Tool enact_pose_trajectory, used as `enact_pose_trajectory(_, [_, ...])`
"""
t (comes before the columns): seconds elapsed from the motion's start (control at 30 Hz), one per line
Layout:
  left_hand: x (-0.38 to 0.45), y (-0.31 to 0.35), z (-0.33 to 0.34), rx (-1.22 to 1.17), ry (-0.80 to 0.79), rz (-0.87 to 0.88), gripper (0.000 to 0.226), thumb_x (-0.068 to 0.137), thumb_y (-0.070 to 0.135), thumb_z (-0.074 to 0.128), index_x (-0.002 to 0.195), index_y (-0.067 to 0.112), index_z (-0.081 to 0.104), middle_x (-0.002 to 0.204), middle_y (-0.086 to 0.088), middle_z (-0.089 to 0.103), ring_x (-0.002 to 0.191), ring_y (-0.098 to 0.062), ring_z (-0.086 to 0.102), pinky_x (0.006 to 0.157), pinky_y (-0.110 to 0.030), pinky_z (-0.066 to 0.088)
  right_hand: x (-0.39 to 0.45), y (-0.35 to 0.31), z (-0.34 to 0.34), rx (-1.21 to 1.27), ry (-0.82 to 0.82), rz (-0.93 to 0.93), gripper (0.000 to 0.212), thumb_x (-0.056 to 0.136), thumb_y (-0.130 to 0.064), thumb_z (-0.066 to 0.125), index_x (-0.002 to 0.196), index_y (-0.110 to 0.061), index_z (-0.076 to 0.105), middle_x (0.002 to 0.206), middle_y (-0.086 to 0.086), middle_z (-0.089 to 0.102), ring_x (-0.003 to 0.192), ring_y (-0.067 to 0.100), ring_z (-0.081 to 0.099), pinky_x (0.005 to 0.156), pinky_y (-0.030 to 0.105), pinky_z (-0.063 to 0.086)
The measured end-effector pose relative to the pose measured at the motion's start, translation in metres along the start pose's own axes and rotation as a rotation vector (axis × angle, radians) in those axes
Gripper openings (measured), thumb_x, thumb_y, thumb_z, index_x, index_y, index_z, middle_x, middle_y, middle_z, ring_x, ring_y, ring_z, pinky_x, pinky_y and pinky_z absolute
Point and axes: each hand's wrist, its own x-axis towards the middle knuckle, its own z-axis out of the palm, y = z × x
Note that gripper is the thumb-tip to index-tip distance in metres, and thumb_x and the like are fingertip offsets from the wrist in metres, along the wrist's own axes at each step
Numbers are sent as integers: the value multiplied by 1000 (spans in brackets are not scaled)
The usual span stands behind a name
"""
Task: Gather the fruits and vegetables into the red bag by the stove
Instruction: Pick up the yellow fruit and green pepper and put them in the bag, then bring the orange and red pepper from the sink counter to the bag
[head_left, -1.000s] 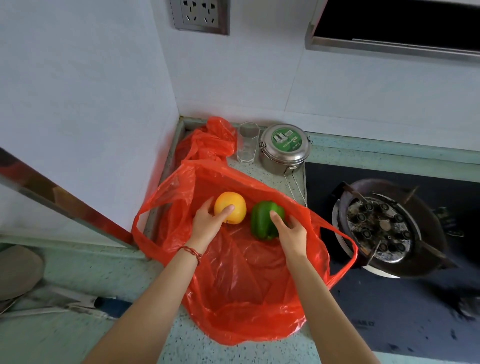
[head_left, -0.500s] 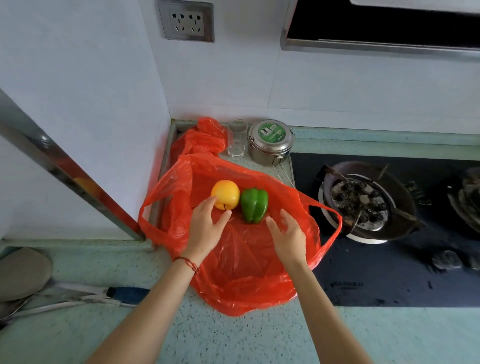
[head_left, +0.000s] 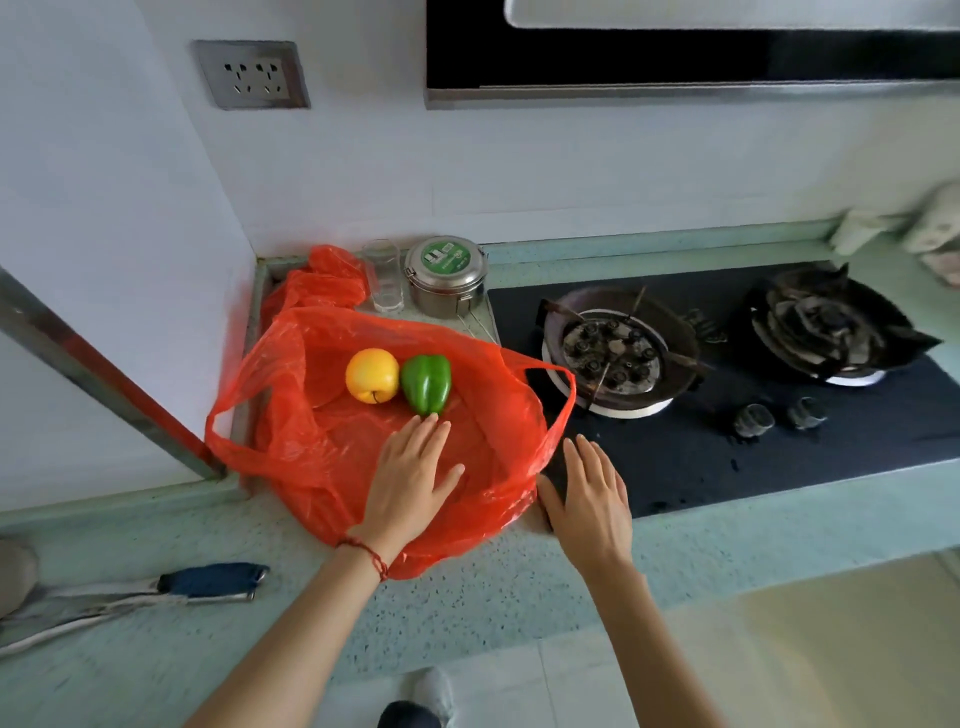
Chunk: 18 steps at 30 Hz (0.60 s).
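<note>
A red plastic bag (head_left: 291, 415) lies open on the counter to the left of the stove. Inside it sit a yellow apple (head_left: 371, 375) and a green bell pepper (head_left: 427, 383), side by side and touching. My left hand (head_left: 410, 480) hovers flat over the bag's near part, fingers apart, fingertips just short of the pepper, holding nothing. My right hand (head_left: 589, 493) is open over the counter edge beside the bag's right handle, at the stove's front left corner, also empty.
A black gas stove (head_left: 691, 447) with two burners fills the right. A glass (head_left: 384, 275) and a steel tin with a green lid (head_left: 447, 275) stand behind the bag, beside a second crumpled red bag (head_left: 322, 283). A knife with a blue handle (head_left: 208, 581) lies at the near left.
Both hands have let go of the apple and pepper and drawn back toward me; the right hand has left the bag. The view has pulled back and shifted right.
</note>
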Motion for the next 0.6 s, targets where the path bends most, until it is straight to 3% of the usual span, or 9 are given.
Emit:
enact_pose_trajectory(0.1, [-6, 32, 9, 9, -50, 76, 57, 84, 45, 39, 122, 6, 57, 126, -15, 60, 119, -34, 54, 94, -50, 48, -24, 33, -13, -32, 55, 52, 53, 83, -40, 56, 120, -2, 57, 123, 18, 61, 115, 34, 58, 91, 46, 48])
enact_pose_trajectory(0.27, [-15, 93, 26, 4, -112, 216, 59, 86, 45, 36, 125, 5, 54, 130, -16, 57, 122, -35, 51, 97, -52, 45, -72, 83, -39, -31, 95, 202, 53, 86, -43, 49, 123, -5, 55, 127, 17, 59, 119, 33, 55, 93, 45, 47])
enact_pose_trajectory(0.4, [-22, 155, 39, 7, -159, 354, 56, 83, 43, 39, 118, 5, 59, 122, -16, 62, 113, -34, 59, 90, -50, 48, -117, 127, -60, -48, 129, 336, 65, 90, -54, 26, 120, -5, 57, 122, 16, 62, 114, 34, 58, 90, 46, 49])
enact_pose_trajectory(0.6, [-33, 240, 65, -26, -227, 605, 57, 84, 43, 39, 120, 4, 58, 123, -17, 61, 116, -35, 57, 90, -51, 50, -182, 180, -81, -58, 246, 580, 59, 84, -48, 36, 117, -4, 60, 118, 17, 64, 110, 33, 61, 87, 44, 51])
